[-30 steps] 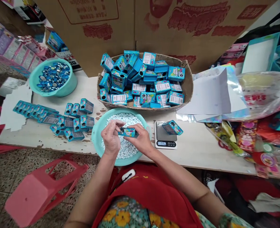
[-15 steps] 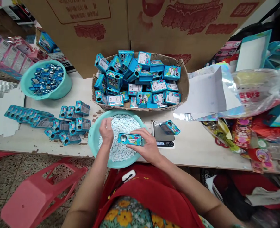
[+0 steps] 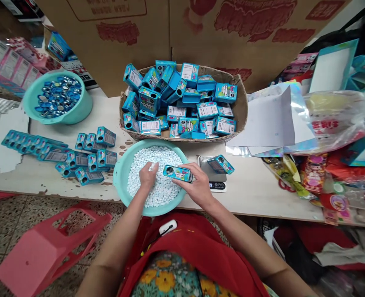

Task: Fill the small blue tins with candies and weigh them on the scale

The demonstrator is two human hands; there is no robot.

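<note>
My right hand holds a small blue box by its right end, its round dark hole at the left, above the right part of a turquoise basin. White candies fill the basin. My left hand is down at the candies with its fingers bent together; whatever is between them is too small to make out. Right of the basin, another blue box lies tilted on a digital scale.
Behind the basin stands a cardboard tray heaped with blue boxes. A basin of blue lids and grouped boxes are at the left. Papers and plastic packets lie right. A red stool stands lower left.
My left hand has moved right and down onto the candies. The box in my right hand has shifted slightly right and up. The view has shifted a little.
</note>
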